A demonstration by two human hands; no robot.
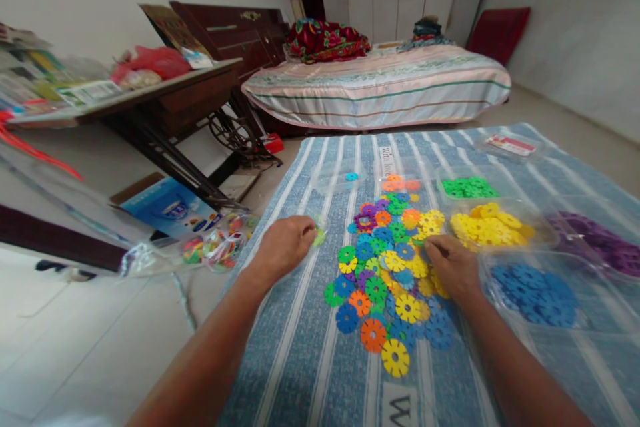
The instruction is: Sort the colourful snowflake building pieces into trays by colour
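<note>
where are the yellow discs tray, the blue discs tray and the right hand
yellow discs tray (543, 235), head view, right rim
blue discs tray (595, 320), head view, bare clear wall
right hand (453, 267), head view, back of the hand

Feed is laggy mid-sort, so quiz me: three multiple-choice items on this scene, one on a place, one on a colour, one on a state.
1. Where does the mixed pile of discs lie?
A. on the wooden table
B. on the striped blue mat
C. on the bed

2. What colour are the discs in the clear tray just beyond the right hand?
A. yellow
B. red
C. white

3. How is the left hand held?
A. flat and spread, palm up
B. raised off the mat
C. curled, knuckles up, at a small clear container

Answers: 1 B, the pile sits on the stripes. 2 A, that tray holds only yellow. 3 C, its fingers close at the container's edge.
</note>
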